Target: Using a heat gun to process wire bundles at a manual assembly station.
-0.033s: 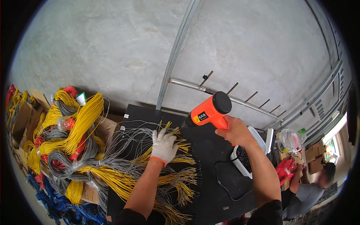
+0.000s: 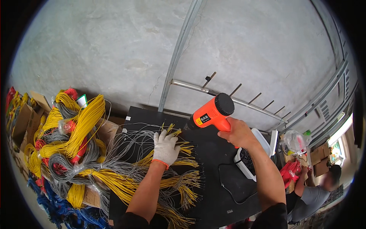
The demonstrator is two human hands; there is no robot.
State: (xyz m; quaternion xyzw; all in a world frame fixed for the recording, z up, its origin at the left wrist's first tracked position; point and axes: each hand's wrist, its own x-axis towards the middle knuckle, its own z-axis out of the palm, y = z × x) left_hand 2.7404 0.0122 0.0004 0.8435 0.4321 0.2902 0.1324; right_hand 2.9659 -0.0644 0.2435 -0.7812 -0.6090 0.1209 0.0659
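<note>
My right hand (image 2: 239, 133) grips an orange heat gun (image 2: 209, 114) by its handle. The black nozzle points down and left at the ends of the yellow and grey wires (image 2: 183, 147). In a white knitted glove with an orange cuff, my left hand (image 2: 166, 148) lies on these wires, its fingers stretched out and apart, just left of the nozzle. The wires fan out across a black tabletop (image 2: 219, 152), and many have dark tips along their right side.
Large yellow and grey wire bundles (image 2: 82, 129) pile up at left beside cardboard boxes (image 2: 23, 122). A white container (image 2: 244, 166) of dark pieces stands right of the wires, near a black cord (image 2: 225, 185). Another person (image 2: 314, 196) works at far right. Metal rods (image 2: 236, 89) jut out before the wall.
The heat gun and my right hand have shifted very slightly left. My left hand has also moved a touch to the left on the wires.
</note>
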